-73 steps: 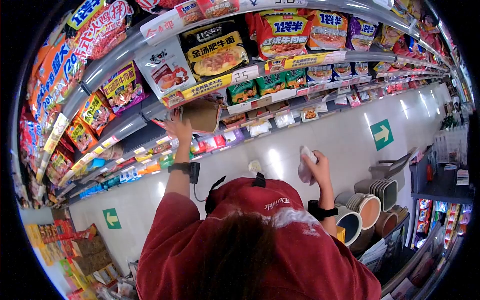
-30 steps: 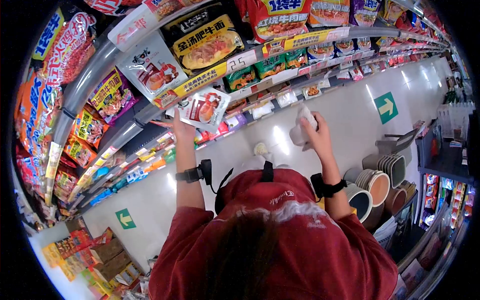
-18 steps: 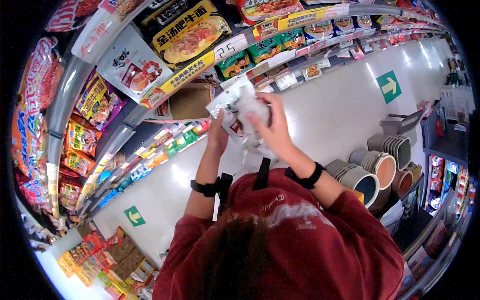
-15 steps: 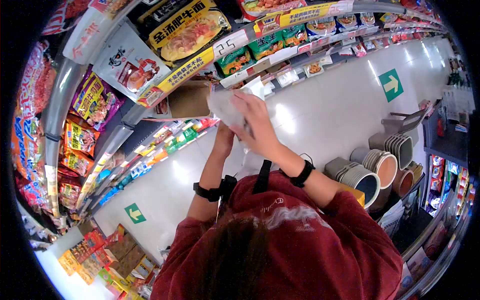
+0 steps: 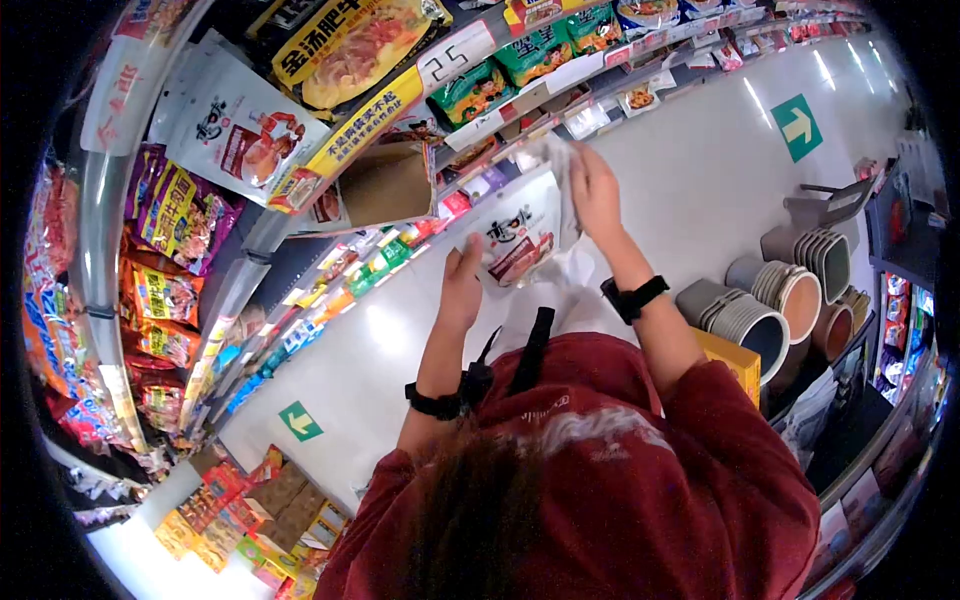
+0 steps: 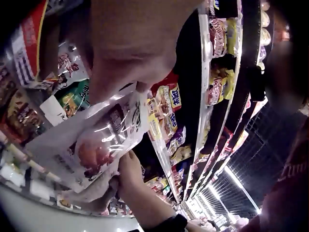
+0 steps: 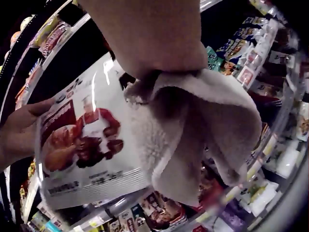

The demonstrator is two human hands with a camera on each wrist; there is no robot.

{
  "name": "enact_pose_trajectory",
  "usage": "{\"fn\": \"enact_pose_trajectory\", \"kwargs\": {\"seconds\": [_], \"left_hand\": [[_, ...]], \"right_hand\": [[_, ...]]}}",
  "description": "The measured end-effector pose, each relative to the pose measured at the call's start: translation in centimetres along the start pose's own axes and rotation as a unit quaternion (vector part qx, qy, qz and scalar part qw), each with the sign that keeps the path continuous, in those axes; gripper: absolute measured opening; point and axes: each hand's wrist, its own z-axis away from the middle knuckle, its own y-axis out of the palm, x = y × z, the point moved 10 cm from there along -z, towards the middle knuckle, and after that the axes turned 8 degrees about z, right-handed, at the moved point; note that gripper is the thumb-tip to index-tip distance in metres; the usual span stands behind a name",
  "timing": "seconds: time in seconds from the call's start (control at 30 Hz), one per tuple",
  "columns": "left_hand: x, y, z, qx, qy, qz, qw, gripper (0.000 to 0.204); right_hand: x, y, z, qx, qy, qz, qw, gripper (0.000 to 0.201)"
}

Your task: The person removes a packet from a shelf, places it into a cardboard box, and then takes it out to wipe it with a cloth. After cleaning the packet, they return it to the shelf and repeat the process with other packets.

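A white plastic food pouch [image 5: 520, 237] with a red and brown picture of food is held up in front of the shelf. My left hand [image 5: 462, 285] grips its left edge, thumb on the front. At the pouch's opposite edge, my right hand [image 5: 598, 195] holds a pale, fluffy cloth [image 7: 207, 128]. The cloth hangs in folds beside the printed front in the right wrist view and overlaps the pouch's edge there. From the left wrist, the pouch [image 6: 96, 145] shows with the right hand and cloth below it.
An open cardboard box [image 5: 385, 190] sits on the shelf just behind the pouch. A similar white pouch [image 5: 240, 130] stands on the shelf above, near noodle packs [image 5: 365, 50]. Stacked buckets [image 5: 745, 325] and a yellow box [image 5: 730, 362] are at the right.
My left hand has come out from the cardboard box with the pouch. My right hand brought the cloth over, passed it across the pouch's front, and has moved to its right edge.
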Motion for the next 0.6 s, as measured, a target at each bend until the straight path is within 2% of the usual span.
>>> {"fn": "enact_pose_trajectory", "kwargs": {"seconds": [0.03, 0.07, 0.13, 0.17, 0.2, 0.27, 0.3, 0.37, 0.43, 0.47, 0.5, 0.53, 0.6], "left_hand": [[-0.6, 0.7, 0.3, 0.005, -0.012, 0.059, 0.998, 0.040], [-1.4, 1.4, 0.5, 0.010, -0.023, 0.118, 0.993, 0.040], [-2.1, 1.8, 0.5, 0.014, -0.020, 0.102, 0.994, 0.043], [-2.2, 1.8, 0.5, 0.002, -0.031, 0.108, 0.994, 0.045], [-2.0, 1.6, 0.5, -0.010, -0.042, 0.114, 0.993, 0.046], [-1.6, 1.2, -0.1, -0.005, -0.044, 0.117, 0.992, 0.049], [-1.4, 1.4, -0.6, 0.019, -0.036, 0.159, 0.986, 0.050], [-1.6, 2.2, -1.1, 0.043, -0.029, 0.200, 0.978, 0.052], [-3.4, 4.4, -0.4, 0.081, -0.019, 0.256, 0.963, 0.049], [-3.5, 5.0, -0.4, 0.079, -0.020, 0.254, 0.964, 0.049], [-3.5, 5.3, -0.4, 0.068, -0.016, 0.265, 0.962, 0.050], [-3.7, 5.4, -0.5, 0.057, -0.010, 0.276, 0.959, 0.052], [-3.6, 5.5, -0.5, 0.075, -0.032, 0.270, 0.959, 0.051]], "right_hand": [[-1.3, -0.3, 0.0, -0.006, 0.043, -0.028, 0.999, 0.023], [-1.3, -0.6, -0.1, -0.006, 0.046, -0.028, 0.999, 0.023], [-2.3, -3.1, 0.0, -0.108, 0.090, -0.082, 0.987, 0.023], [-2.1, -3.8, -0.1, -0.112, 0.102, -0.078, 0.985, 0.024], [-1.6, -4.0, -0.2, -0.113, 0.105, -0.078, 0.985, 0.024], [-1.1, -3.6, 0.0, -0.122, 0.158, -0.200, 0.959, 0.027], [0.4, -3.1, -0.1, -0.084, 0.153, -0.214, 0.961, 0.033], [2.0, 0.0, 0.2, -0.036, 0.128, -0.363, 0.922, 0.040], [5.6, 3.9, 1.4, 0.096, 0.050, -0.290, 0.951, 0.046], [6.5, 4.5, 2.1, 0.097, 0.053, -0.292, 0.950, 0.046], [9.0, 4.4, 2.7, 0.079, -0.045, -0.145, 0.985, 0.048], [11.4, 4.5, 3.5, 0.059, -0.144, 0.008, 0.988, 0.051], [11.8, 5.3, 4.3, 0.076, -0.135, 0.002, 0.988, 0.053]]}}
